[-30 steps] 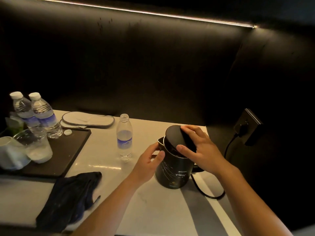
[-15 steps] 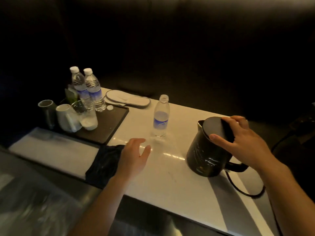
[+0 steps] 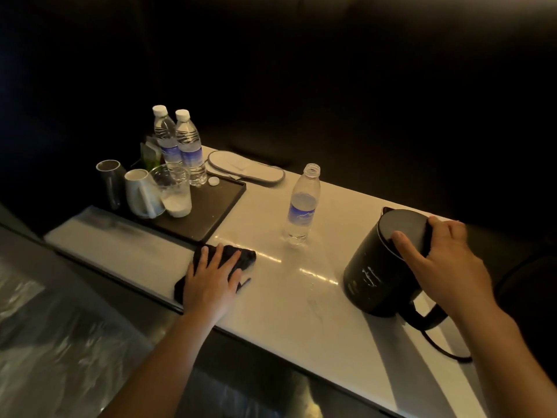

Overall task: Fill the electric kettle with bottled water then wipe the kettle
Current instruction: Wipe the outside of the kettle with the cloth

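Risk: left hand fingers flat on dark crumpled cloth, right hand fingers clamping matte-black electric kettle lid; dragging cloth could topple uncapped clear plastic bottle.

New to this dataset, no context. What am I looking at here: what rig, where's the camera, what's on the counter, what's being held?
There is no robot: a person works with two bare hands, filmed by one wide-angle camera on their head looking forward and down.

The left hand lies flat on a dark cloth at the near edge of the white counter; it presses rather than grips. The right hand rests on the closed lid of the black electric kettle, whose cord trails to the right.

Between them stands an uncapped water bottle, mostly empty. On the left, a dark tray holds two capped bottles, a loose bottle cap, a glass, a white mug and a dark cup. Flat slippers lie behind.
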The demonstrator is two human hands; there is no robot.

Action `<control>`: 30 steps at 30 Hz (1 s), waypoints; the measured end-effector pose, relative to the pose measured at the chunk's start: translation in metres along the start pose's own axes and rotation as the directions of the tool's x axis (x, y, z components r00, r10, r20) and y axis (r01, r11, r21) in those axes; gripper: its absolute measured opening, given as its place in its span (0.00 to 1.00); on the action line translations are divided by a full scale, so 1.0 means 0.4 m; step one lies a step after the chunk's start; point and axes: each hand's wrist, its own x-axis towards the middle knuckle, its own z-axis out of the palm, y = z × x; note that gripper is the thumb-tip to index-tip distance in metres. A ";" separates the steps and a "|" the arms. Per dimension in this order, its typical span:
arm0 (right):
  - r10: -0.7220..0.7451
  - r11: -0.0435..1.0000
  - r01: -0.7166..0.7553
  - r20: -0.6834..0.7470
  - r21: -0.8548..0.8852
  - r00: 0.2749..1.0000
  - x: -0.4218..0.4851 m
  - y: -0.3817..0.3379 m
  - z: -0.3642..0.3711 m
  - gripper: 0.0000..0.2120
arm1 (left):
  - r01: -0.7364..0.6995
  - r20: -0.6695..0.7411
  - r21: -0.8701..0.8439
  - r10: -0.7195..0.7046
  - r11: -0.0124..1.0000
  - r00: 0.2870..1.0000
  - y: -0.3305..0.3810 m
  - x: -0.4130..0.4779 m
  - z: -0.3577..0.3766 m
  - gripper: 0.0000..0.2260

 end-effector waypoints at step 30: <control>0.105 0.994 -0.105 -0.031 0.003 0.994 -0.018 -0.035 0.010 0.37 | -0.142 -0.166 -0.983 -0.241 0.116 0.956 0.733 -0.054 0.061 0.18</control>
